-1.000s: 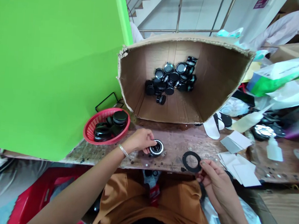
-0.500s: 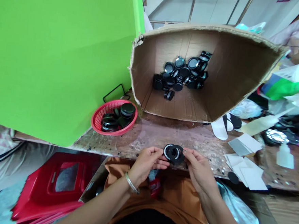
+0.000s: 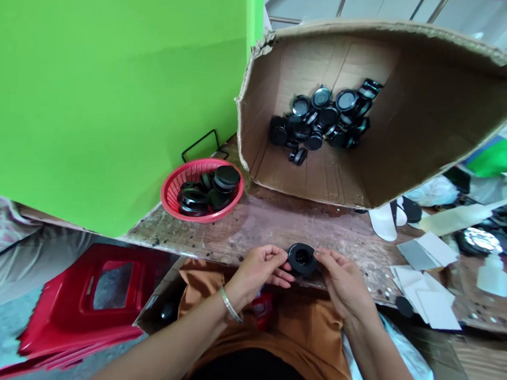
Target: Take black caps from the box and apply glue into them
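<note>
Just above the table's front edge, a flat black ring (image 3: 302,271) lies over a round black part (image 3: 291,253), covering nearly all of it. My left hand (image 3: 259,271), a bangle on its wrist, is closed on the left side of the round part with thumb and fingers. At the opposite side, my right hand (image 3: 340,277) pinches the ring's edge between thumb and fingertips. Dark detail shows through the hole in the ring. Behind the hands stands a red plastic basket (image 3: 166,198) holding several glossy black round parts (image 3: 194,200).
An open cardboard box (image 3: 422,132) holds several black round parts (image 3: 328,115). White cards (image 3: 438,310), a black disc (image 3: 404,306) and a squeeze bottle (image 3: 493,275) lie to the right. A green panel (image 3: 112,99) rises at left; a red stool (image 3: 72,304) is below.
The black ring has moved left over the round part, hiding the pale circle that showed before. The view has shifted slightly; both hands keep their grips.
</note>
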Motion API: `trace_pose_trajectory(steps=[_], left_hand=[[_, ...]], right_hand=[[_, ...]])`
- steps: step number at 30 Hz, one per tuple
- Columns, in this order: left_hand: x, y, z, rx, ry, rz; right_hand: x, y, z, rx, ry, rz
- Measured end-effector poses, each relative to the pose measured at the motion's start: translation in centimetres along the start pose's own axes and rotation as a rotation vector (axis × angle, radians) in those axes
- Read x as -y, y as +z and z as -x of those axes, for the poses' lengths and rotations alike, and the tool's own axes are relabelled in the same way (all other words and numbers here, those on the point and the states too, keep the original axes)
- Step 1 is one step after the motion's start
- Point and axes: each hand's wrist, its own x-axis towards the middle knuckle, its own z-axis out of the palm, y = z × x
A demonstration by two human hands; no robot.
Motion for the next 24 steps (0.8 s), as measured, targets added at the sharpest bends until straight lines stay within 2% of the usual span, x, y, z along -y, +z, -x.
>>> trace_pose_trajectory(steps=[24], left_hand=[[0.23,-0.23,-0.14,0.012,-0.004,0.019]], right_hand=[[0.72,0.0,-0.57,0.047,-0.004,0.103]])
